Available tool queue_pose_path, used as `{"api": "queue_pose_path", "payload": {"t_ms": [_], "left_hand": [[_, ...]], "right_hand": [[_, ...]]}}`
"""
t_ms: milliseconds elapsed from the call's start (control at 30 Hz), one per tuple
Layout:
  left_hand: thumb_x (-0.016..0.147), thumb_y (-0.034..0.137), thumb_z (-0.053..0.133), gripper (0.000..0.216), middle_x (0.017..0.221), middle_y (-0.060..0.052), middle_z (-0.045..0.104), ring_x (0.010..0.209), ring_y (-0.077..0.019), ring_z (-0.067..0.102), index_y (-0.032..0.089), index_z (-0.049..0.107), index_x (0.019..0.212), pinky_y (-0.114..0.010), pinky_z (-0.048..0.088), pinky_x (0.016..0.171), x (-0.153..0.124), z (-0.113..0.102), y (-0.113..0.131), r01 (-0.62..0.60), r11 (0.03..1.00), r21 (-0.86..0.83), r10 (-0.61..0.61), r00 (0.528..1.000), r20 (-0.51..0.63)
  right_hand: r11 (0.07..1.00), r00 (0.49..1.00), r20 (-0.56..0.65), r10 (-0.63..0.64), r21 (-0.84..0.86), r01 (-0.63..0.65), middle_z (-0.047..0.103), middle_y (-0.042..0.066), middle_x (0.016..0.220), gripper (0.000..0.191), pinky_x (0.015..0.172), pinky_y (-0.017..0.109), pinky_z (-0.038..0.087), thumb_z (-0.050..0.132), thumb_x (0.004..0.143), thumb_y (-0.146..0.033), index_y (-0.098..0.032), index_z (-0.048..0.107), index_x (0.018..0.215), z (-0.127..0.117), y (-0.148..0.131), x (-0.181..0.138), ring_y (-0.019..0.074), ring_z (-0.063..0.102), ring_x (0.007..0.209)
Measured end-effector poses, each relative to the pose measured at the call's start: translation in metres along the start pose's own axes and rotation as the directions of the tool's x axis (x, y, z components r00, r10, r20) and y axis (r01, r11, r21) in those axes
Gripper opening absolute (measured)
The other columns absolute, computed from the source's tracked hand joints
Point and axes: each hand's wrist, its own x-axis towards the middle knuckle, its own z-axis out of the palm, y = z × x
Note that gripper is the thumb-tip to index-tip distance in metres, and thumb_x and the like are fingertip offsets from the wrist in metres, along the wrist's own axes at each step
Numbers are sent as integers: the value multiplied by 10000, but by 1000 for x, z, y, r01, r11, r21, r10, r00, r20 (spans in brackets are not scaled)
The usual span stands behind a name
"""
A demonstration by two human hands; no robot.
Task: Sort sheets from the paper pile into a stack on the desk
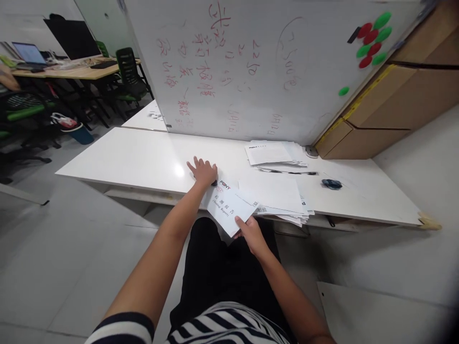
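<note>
My right hand [252,232] grips the lower right corner of a paper report [229,205], thumb on top. The report has "PONY" and "Testing Report" printed on it and lies tilted over the table's front edge. My left hand [203,172] rests at the report's far left corner with its fingers spread. Under its palm a small dark object [214,183] partly shows at the paper's corner; most of it is hidden, so I cannot tell its kind. Right of the report lies a stack of papers [270,191], some sheets sticking out past the edge.
A second paper stack [270,154] lies by the whiteboard [229,71], which stands along the back of the white table [136,153]. A dark blue object [332,184] sits farther right. Cardboard boxes [405,100] line the right side. Beyond are desks, green chairs and a person's arm.
</note>
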Motion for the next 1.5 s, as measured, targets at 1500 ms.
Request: {"api": "queue_pose_path", "payload": {"t_ms": [1500], "left_hand": [[765,662,537,523,958,-89,615,890,-252,569,196,543,1002,-352,420,742,-26,-21,-58,-140,987,-82,144,989,41]], "right_hand": [[926,762,-526,-377,-228,301,725,90,999,444,856,423,507,662,774,-505,-142,694,1029,-133,-28,-41,249,656,929]]}}
